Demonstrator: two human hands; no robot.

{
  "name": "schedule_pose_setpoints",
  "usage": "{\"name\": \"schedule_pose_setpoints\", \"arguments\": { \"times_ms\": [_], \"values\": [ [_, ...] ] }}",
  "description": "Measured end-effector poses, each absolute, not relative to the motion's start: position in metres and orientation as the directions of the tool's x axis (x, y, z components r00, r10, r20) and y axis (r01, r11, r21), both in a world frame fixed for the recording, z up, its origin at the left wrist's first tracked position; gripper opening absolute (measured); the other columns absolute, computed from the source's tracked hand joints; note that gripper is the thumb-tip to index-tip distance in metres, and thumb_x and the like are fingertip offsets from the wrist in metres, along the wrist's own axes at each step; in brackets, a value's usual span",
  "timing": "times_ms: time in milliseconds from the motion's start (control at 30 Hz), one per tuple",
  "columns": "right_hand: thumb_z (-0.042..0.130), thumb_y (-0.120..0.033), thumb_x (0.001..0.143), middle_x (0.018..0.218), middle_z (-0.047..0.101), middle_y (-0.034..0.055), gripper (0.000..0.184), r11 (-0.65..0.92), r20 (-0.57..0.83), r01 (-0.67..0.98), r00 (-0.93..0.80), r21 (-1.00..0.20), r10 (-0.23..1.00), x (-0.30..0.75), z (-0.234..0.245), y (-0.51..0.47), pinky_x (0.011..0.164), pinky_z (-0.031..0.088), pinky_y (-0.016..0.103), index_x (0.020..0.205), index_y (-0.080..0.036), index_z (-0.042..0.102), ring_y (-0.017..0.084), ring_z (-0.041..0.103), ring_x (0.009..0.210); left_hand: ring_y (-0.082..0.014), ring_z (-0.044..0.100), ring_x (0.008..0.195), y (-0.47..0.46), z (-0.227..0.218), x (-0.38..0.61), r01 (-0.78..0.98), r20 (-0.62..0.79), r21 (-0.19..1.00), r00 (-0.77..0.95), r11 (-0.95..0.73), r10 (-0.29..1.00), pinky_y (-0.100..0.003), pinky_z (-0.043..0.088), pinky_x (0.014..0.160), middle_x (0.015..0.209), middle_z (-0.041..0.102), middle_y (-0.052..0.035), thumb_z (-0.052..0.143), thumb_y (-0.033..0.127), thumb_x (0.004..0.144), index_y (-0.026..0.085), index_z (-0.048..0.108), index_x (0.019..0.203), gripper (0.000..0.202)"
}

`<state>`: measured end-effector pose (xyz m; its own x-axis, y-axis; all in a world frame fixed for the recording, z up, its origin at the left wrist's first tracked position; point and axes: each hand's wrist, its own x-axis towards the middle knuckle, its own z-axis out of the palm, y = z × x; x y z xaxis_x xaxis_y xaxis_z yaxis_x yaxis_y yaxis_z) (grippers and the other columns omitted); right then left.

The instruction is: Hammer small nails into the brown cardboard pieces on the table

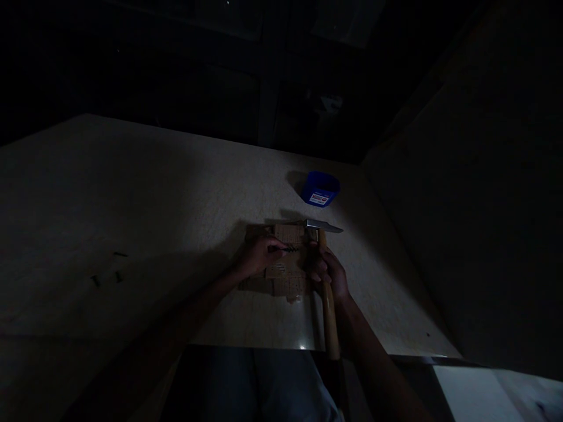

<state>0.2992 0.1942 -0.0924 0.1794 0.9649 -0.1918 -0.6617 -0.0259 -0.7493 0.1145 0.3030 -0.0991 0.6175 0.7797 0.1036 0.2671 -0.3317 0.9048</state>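
The light is dim. My right hand (pixel 329 272) is closed around the wooden handle of a hammer (pixel 329 316). The hammer's metal head points away from me, above a brown cardboard-like block (pixel 288 284) with rows of dark marks. Over the block, my left hand (pixel 261 255) pinches a thin dark piece (pixel 290 249) with a ridged or toothed look; its kind is too dark to make out. The fingers of my right hand rest by the block's right edge and partly hide it.
A blue plastic tub (pixel 320 189) with a white label stands behind the block. Several small dark green pieces, one of them a peg with a wider head (pixel 95 281), lie far left on the pale tabletop (pixel 176 193). A wall (pixel 475 223) borders the right side.
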Motion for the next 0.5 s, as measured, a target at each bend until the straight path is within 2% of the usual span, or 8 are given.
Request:
{"name": "schedule_pose_setpoints", "arguments": {
  "times_ms": [133, 267, 367, 500],
  "values": [
    [0.070, -0.027, 0.082, 0.050, 0.034, -0.0137, 0.025, -0.016, -0.187, -0.694, 0.171, -0.720, 0.967, 0.300, -0.093, 0.195, 0.036, 0.032, 0.015, 0.103, -0.016, 0.065, 0.002, 0.017, 0.033, -0.0164, 0.069, 0.079, 0.302, -0.103, 0.114, 0.235, 0.109, 0.919, 0.621, -0.317, 0.776, -0.026, 0.053, 0.070, 0.088, 0.076, -0.0047, 0.067, 0.021, 0.079, 0.017, 0.076, 0.090, 0.015],
    [0.069, -0.023, 0.082, 0.051, 0.037, -0.0134, 0.024, -0.016, -0.183, -0.747, 0.142, -0.664, 0.973, 0.302, -0.095, 0.195, 0.035, 0.032, 0.014, 0.103, -0.013, 0.067, 0.001, 0.017, 0.033, -0.0117, 0.064, 0.070, 0.300, -0.104, 0.110, 0.183, 0.075, 0.951, 0.644, -0.249, 0.761, -0.022, 0.051, 0.063, 0.089, 0.072, -0.0032, 0.068, 0.024, 0.078, 0.015, 0.070, 0.106, 0.029],
    [0.069, -0.021, 0.082, 0.051, 0.039, -0.0133, 0.024, -0.031, -0.152, -0.792, 0.079, -0.610, 0.985, 0.305, -0.096, 0.195, 0.035, 0.033, 0.013, 0.104, -0.011, 0.067, 0.001, 0.017, 0.033, -0.0126, 0.065, 0.077, 0.301, -0.098, 0.101, 0.137, 0.165, 0.939, 0.627, -0.316, 0.762, -0.024, 0.054, 0.071, 0.092, 0.072, -0.0040, 0.067, 0.024, 0.079, 0.016, 0.067, 0.113, 0.036],
    [0.067, -0.018, 0.084, 0.053, 0.043, -0.0124, 0.022, -0.045, -0.123, -0.829, 0.029, -0.558, 0.992, 0.307, -0.098, 0.196, 0.037, 0.037, 0.013, 0.104, -0.010, 0.066, 0.000, 0.022, 0.032, -0.0163, 0.068, 0.088, 0.303, -0.081, 0.084, 0.139, 0.337, 0.877, 0.507, -0.461, 0.793, -0.028, 0.055, 0.082, 0.097, 0.074, -0.0065, 0.063, 0.025, 0.082, 0.017, 0.069, 0.112, 0.032]
  ]
}}
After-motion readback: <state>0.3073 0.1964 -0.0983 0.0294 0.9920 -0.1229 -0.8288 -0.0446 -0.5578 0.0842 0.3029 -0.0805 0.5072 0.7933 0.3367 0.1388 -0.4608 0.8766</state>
